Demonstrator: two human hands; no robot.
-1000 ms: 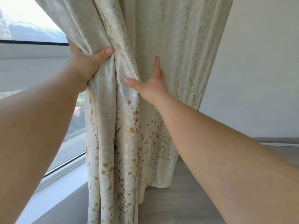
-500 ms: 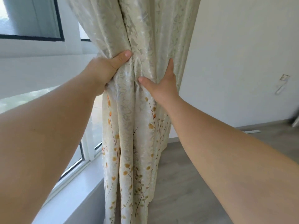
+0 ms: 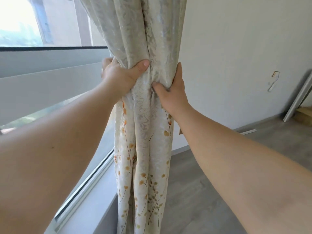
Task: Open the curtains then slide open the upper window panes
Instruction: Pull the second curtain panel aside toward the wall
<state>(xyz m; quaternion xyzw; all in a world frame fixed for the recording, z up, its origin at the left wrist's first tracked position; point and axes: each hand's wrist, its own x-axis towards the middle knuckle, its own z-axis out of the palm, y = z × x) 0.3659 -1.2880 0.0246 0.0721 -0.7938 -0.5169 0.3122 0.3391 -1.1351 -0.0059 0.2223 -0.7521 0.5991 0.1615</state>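
A cream curtain (image 3: 145,31) with orange and green leaf print hangs bunched into a narrow column by the room's corner. My left hand (image 3: 119,73) clasps its left side, thumb across the front folds. On the right side, my right hand (image 3: 172,90) squeezes the bundle, thumb pressed into the cloth. To the left the window stands uncovered: an upper pane (image 3: 50,22) above a dark frame bar (image 3: 50,48), and a lower pane (image 3: 50,92) partly frosted.
A grey window sill (image 3: 91,205) runs along the lower left. A white wall (image 3: 236,48) is right of the curtain, with a small wall fitting (image 3: 274,80). Metal strips (image 3: 297,102) lean in the far right corner on the grey floor (image 3: 211,183).
Both hands have carried the curtain rightward toward the corner and squeezed it into a tight bundle. More window is uncovered on the left. My right hand went from flat to clasping.
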